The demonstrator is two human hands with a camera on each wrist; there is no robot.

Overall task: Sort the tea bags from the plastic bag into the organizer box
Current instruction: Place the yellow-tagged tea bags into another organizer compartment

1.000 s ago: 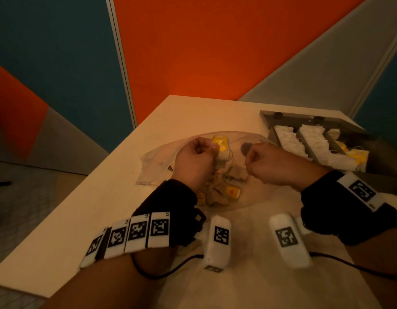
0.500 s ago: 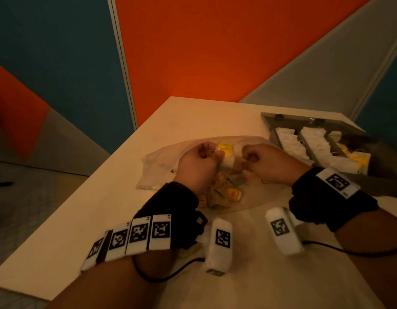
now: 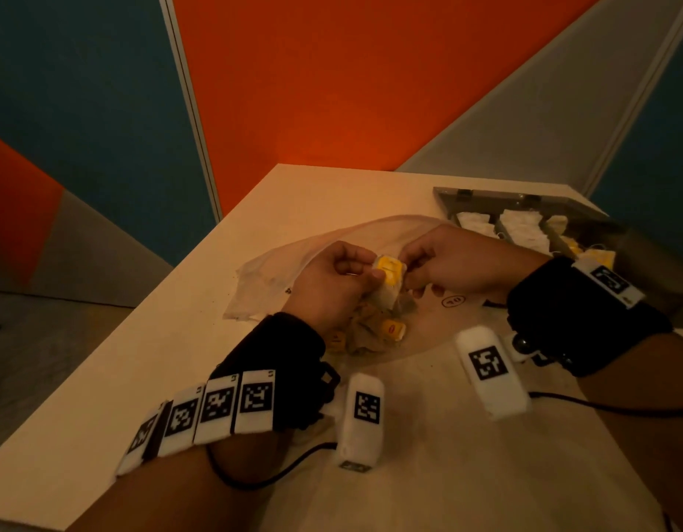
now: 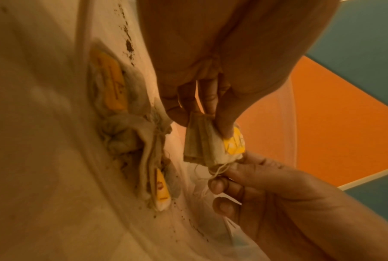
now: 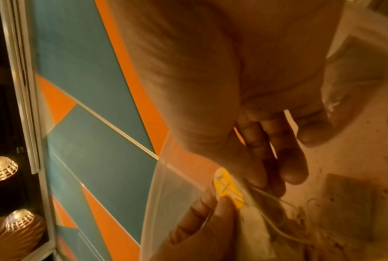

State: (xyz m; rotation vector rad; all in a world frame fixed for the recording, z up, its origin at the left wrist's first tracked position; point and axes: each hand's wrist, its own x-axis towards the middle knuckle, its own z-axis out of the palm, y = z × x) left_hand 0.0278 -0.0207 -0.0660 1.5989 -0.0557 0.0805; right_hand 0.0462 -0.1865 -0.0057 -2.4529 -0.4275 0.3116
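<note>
A staged studio booth: orange-and-teal partition panels [image 3: 332, 90] behind a table [image 3: 148, 359].

I see left hand [image 4: 222, 74] pinching yellow-tagged tea bag [image 4: 206, 148]; right hand [image 4: 278, 199] pinches its string; more bags [image 4: 130, 134] beside.

No text is legible in any view. The yellow tag [image 3: 388, 267] on the tea bag between my hands carries dark print, too blurred to read. A circled mark [image 3: 453, 301] on the plastic bag [image 3: 263, 278] is unreadable. The white blocks [image 3: 255, 397] on my wrists bear only black-and-white square code patterns.
</note>
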